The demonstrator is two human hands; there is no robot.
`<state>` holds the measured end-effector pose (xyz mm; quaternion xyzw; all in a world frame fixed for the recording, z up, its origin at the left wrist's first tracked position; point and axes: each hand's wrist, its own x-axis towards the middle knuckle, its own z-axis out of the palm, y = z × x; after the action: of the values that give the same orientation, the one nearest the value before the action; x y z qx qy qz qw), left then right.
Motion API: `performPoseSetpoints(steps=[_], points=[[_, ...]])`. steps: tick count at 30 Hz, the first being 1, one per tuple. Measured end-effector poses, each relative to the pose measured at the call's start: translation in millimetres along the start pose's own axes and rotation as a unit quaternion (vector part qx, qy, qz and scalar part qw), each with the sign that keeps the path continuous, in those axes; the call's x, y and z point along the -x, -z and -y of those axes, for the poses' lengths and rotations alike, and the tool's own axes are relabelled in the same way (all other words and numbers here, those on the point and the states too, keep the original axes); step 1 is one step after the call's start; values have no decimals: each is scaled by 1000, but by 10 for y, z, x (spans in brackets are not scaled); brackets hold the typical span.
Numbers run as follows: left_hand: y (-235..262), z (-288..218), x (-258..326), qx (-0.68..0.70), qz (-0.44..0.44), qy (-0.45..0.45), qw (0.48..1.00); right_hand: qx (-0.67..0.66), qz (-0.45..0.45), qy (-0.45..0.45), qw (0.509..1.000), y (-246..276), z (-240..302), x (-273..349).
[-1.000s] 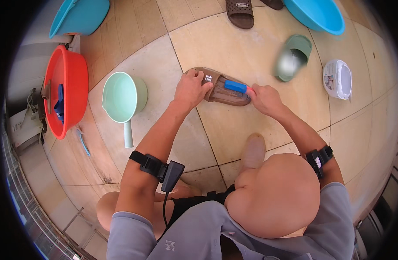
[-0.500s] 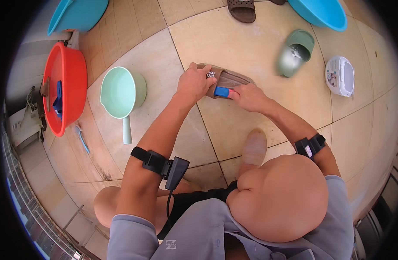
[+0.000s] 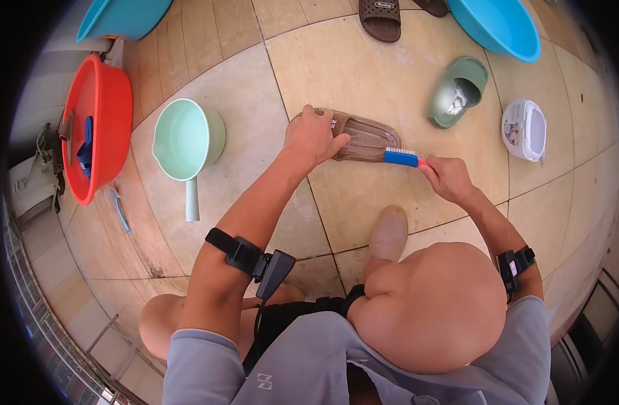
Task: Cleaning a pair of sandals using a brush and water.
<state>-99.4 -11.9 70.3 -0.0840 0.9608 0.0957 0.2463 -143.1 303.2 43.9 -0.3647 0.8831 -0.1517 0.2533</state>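
A brown slide slipper (image 3: 370, 140) lies on the tiled floor in front of me, its insole facing up and looking wet. My left hand (image 3: 314, 138) grips it over the strap at its left end, the thumb reaching onto the insole side. In my right hand (image 3: 449, 177) is a scrub brush (image 3: 401, 158) with a blue head, white bristles and a reddish handle. The fingers are closed around the handle. The brush head is beside the near right edge of the slipper, bristles facing away from me.
A mint dipper (image 3: 188, 138) and a red basin (image 3: 114, 128) holding slippers stand to the left, with a blue brush (image 3: 120, 212) on the floor nearby. A green slipper (image 3: 467, 84) with white powder, a white tub (image 3: 524, 130), blue basins (image 3: 505, 30) and another brown slipper (image 3: 381, 20) lie farther off.
My right hand has drawn the brush from under the strap toward the right, past the slipper's heel end. My left hand still holds the slipper, which has shifted slightly.
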Motion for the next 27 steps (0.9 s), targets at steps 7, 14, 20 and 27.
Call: performPoseSetpoints(steps=[7, 14, 20, 27], points=[[-46, 7, -68, 43, 14, -18, 999, 84, -84, 132, 984, -636, 772, -472], [-135, -160, -103, 14, 25, -25, 999, 46, -66, 78, 994, -601, 548, -338], [-44, -27, -9, 10, 20, 29, 999, 34, -88, 90, 991, -468, 489, -414], [31, -196, -7, 40, 19, 31, 999, -274, -132, -137, 943, -428, -200, 163]])
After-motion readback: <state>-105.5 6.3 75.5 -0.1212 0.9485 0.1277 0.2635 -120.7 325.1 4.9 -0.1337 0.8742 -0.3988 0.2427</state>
